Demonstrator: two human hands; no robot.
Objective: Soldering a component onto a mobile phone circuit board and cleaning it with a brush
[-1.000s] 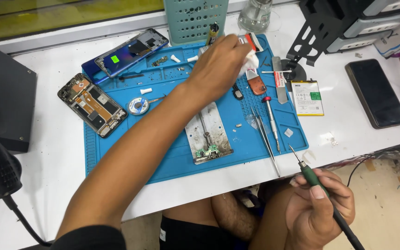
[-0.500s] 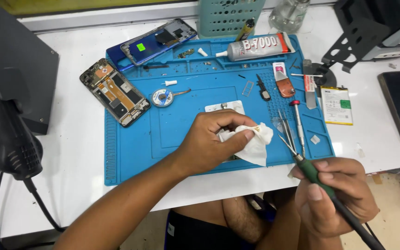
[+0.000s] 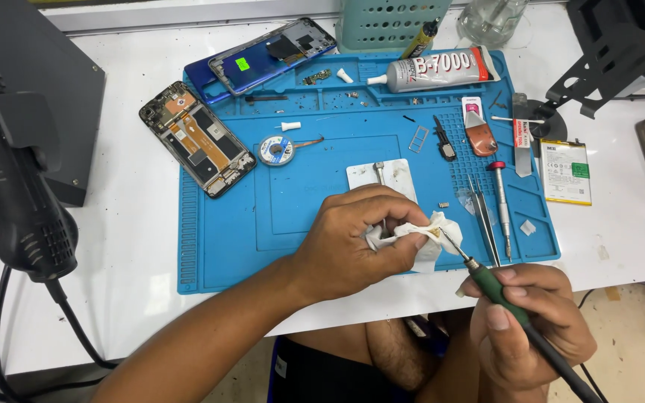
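Two hands work over one blue mat (image 3: 248, 239) on the white worktop (image 3: 113, 298). Two opened phones lie at the mat's upper left: one with its insides bare (image 3: 195, 139), one blue (image 3: 270, 54). There is one glue tube (image 3: 442, 69), one solder-wick spool (image 3: 275, 149), one pair of tweezers (image 3: 479, 213) and one red-capped screwdriver (image 3: 503, 209).

The left hand (image 3: 352, 242) lies knuckles up, fingers pinched on a crumpled white tissue (image 3: 431, 239) that hides part of the small metal plate (image 3: 382, 177) beneath (its far edge shows). The right hand (image 3: 531, 328) is clenched around a green-handled soldering iron (image 3: 498, 287), its tip touching the tissue and its cord cut off at the frame's bottom.
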